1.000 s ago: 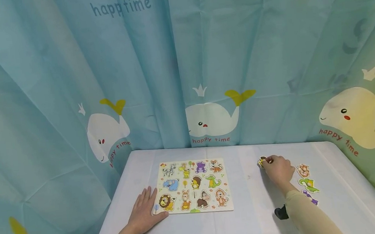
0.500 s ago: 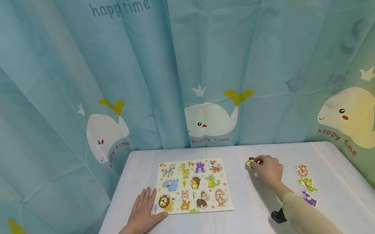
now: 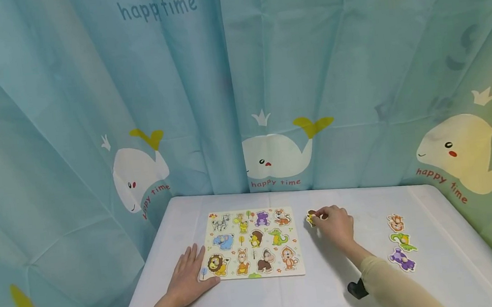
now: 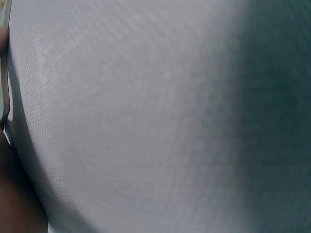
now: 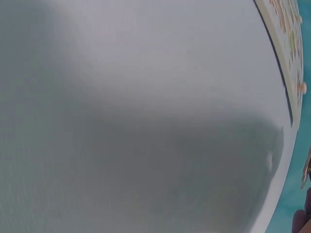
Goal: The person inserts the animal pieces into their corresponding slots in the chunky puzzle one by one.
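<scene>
In the head view my right hand pinches a small brown-and-yellow animal puzzle piece between thumb and fingers, just right of the puzzle board. The right wrist view catches only a sliver of that piece and some fingertips at its right edge. My left hand lies flat with fingers spread along the board's left side, thumb at its front left corner. Rows of colourful animals cover the board, among them a lion, an elephant and a crocodile. Part of the left hand shows in the left wrist view.
To the right, an orange-and-white piece, a green crocodile piece and a purple piece lie in a column on the white table. A black object sits at the right wrist. A blue whale-print curtain hangs behind.
My right hand has moved left with the brown-and-yellow puzzle piece, closer to the board. The purple piece has come out from behind the right arm. The left hand stays put.
</scene>
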The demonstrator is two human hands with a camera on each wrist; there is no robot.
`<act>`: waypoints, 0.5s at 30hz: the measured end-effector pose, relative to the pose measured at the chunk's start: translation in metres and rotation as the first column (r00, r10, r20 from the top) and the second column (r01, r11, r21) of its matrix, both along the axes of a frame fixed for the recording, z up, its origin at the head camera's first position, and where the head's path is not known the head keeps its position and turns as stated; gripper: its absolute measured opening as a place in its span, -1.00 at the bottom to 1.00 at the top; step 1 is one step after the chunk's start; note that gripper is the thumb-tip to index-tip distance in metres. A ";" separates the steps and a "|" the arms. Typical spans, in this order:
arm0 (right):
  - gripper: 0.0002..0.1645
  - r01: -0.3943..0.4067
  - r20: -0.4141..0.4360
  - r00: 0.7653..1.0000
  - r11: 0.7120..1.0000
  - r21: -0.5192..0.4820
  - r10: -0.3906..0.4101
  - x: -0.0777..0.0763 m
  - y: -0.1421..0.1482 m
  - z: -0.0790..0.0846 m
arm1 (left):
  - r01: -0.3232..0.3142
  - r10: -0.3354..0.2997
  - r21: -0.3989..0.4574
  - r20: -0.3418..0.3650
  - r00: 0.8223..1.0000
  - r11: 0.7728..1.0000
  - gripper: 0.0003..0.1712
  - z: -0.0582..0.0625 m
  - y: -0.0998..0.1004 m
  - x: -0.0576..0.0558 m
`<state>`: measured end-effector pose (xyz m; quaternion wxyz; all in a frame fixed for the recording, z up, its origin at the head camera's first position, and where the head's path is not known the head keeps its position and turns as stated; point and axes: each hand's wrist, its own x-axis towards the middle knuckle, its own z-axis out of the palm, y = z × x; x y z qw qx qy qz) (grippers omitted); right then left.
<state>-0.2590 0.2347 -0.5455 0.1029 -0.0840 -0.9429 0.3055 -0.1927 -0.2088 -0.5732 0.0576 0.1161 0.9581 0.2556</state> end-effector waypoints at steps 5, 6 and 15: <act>-0.77 -0.032 0.007 0.999 0.999 -0.012 0.032 0.001 -0.016 -0.002 | -0.004 0.006 0.033 -0.041 0.999 0.999 0.25 -0.009 -0.001 -0.001; -0.77 -0.038 0.007 0.999 0.999 -0.014 0.038 0.002 -0.019 -0.003 | -0.008 0.009 0.030 -0.045 0.999 1.000 0.25 -0.011 -0.002 -0.001; -0.83 -0.066 0.008 0.998 0.997 -0.036 0.066 0.005 -0.044 -0.006 | -0.007 0.007 -0.004 -0.010 1.000 1.000 0.23 -0.006 -0.001 -0.002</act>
